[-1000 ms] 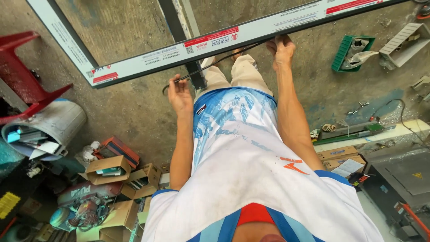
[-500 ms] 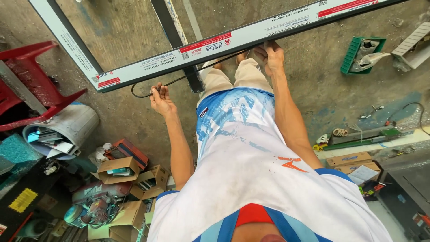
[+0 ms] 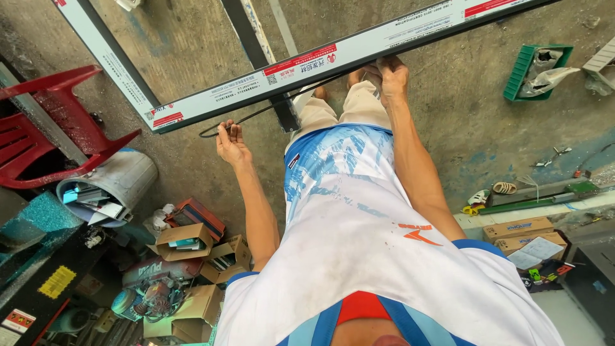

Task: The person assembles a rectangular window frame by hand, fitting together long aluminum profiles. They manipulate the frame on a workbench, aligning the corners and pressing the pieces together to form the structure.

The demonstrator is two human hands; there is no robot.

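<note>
Black rubber gasket strip [image 3: 269, 110] pinched in your left hand [image 3: 232, 144] at nine o'clock; right hand [image 3: 392, 75] clamps the film-wrapped aluminium frame rail [image 3: 333, 61], steadying it (likely for seating).

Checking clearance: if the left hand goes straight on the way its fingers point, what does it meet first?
Likely the long white-filmed frame bar. The left hand pinches a thin black rubber strip just short of the bar, fingers toward its edge. Depth between them is unclear.

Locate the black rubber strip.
In the head view the black strip runs just below the long frame bar, from the left hand, which pinches its looped end, across to the right hand at the bar.
</note>
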